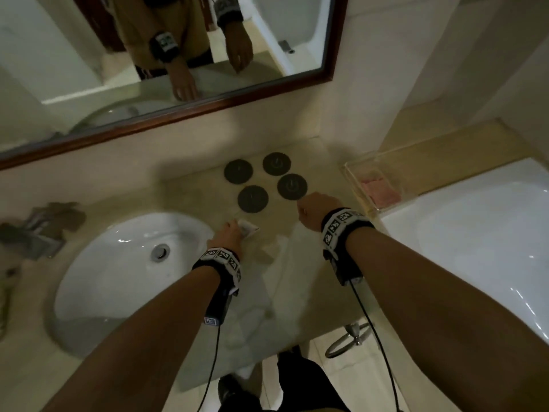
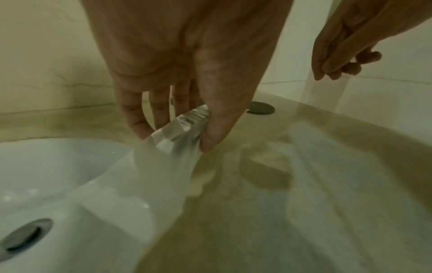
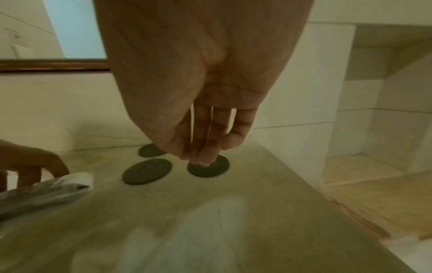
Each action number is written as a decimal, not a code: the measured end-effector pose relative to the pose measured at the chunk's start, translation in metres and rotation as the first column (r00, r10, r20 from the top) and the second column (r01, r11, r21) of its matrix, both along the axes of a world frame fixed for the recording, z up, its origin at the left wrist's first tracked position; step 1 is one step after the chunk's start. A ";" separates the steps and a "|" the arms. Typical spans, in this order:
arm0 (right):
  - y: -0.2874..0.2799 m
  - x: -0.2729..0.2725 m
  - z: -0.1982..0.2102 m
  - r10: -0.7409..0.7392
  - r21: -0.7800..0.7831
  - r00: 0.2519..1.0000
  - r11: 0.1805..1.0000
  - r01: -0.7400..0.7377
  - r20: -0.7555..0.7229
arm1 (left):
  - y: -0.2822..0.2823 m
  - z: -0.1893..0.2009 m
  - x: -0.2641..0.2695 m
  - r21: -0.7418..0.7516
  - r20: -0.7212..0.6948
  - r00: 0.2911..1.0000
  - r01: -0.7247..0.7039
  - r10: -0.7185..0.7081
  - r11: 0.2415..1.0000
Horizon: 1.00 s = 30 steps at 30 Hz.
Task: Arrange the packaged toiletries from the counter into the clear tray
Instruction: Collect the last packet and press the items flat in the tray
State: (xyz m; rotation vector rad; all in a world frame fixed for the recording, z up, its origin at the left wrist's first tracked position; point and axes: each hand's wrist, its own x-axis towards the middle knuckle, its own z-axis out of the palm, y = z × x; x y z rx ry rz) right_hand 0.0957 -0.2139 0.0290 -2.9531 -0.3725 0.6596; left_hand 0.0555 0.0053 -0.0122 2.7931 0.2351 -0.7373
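My left hand (image 1: 234, 231) (image 2: 182, 133) pinches a white, partly see-through packet (image 1: 249, 229) (image 2: 168, 157) between thumb and fingers, just above the beige counter (image 1: 297, 263) at the sink's right rim. The packet (image 3: 46, 192) also shows at the left edge of the right wrist view. My right hand (image 1: 303, 209) (image 3: 198, 157) hangs empty with relaxed fingers over a dark round coaster (image 3: 208, 169). The clear tray (image 1: 356, 188) stands at the counter's back right, right of that hand, with a pink item (image 1: 378, 188) inside.
Several dark round coasters (image 1: 253, 199) lie behind my hands. A white sink (image 1: 118, 278) is to the left, with a metal tap (image 1: 38, 230) beyond it. A white bathtub (image 1: 475, 233) borders the counter's right end. A framed mirror (image 1: 178, 114) hangs on the back wall.
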 end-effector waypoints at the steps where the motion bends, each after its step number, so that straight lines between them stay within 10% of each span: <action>1: 0.012 0.002 0.005 0.028 0.011 1.000 1.000 -0.028 0.013 | 0.011 0.005 -0.002 0.024 0.014 1.000 0.010 -0.011 1.000; 30: 0.454 -0.194 0.098 0.621 -0.033 0.761 0.779 -0.627 0.188 | 0.399 0.123 -0.291 0.261 0.321 0.919 -0.318 0.229 0.911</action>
